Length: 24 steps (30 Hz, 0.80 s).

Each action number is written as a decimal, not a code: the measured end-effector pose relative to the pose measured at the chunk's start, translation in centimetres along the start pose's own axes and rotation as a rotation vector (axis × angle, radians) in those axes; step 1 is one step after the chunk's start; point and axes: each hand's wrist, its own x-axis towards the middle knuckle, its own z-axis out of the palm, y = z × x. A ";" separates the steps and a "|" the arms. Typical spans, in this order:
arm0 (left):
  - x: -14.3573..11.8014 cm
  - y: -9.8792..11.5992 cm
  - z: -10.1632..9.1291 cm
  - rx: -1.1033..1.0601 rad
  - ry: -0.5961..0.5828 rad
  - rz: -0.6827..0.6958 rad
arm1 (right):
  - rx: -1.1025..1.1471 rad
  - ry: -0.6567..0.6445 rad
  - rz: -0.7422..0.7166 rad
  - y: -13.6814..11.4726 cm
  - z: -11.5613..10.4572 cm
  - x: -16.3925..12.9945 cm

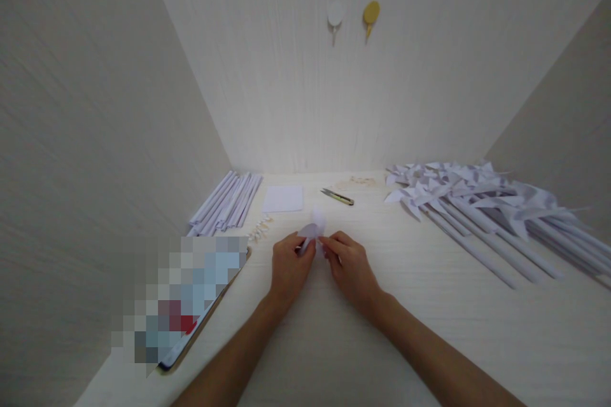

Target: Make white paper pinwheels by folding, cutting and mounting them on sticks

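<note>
Between my two hands is a white paper pinwheel (309,229), with its curved blades partly blurred. My left hand (290,265) is closed, pinching it from the left between thumb and fingers. From the other side, my right hand (350,262) is closed with the fingertips together at its middle; whatever small piece may sit between them is too small to make out. Beyond the hands lie a stack of square white paper (283,198) and thread snips (337,196). Small white and yellowish pieces (260,228) are scattered left of my left hand.
Rolled paper sticks (226,203) lie at the back left. Finished paper pinwheels on sticks (458,197) are heaped at the right. A tablet-like device (205,305), its screen pixelated, rests at the left. White and yellow hooks (371,13) are on the back wall; walls enclose both sides.
</note>
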 end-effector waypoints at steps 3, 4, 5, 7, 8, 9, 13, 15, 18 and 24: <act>0.1 0.2 -0.1 -0.037 0.015 -0.009 | 0.003 0.021 0.014 0.2 0.0 -0.1; 0.1 0.2 -0.1 -0.046 0.019 -0.013 | -0.001 0.021 0.028 0.3 0.0 -0.1; 0.1 0.2 -0.1 -0.052 0.021 -0.015 | -0.011 0.013 0.045 0.4 0.0 -0.1; 0.1 0.1 -0.1 -0.057 0.020 -0.016 | -0.042 -0.019 0.083 0.4 -0.1 0.0; 0.1 0.1 -0.1 -0.059 0.017 -0.015 | -0.059 -0.033 0.103 0.4 -0.2 0.0; 0.1 0.1 -0.1 -0.063 0.016 -0.016 | -0.077 -0.044 0.122 0.3 -0.3 0.1; 0.1 0.0 -0.1 -0.087 0.012 -0.017 | -0.145 -0.044 0.131 0.1 -0.5 0.2; 0.1 0.1 -0.1 -0.088 0.002 -0.005 | -0.160 -0.038 0.104 0.0 -0.5 0.2; 0.0 0.2 -0.1 -0.085 -0.011 0.014 | -0.115 -0.022 0.078 0.0 -0.6 0.1; 0.0 0.3 -0.1 -0.086 -0.007 0.010 | -0.123 -0.013 0.085 0.0 -0.5 -0.1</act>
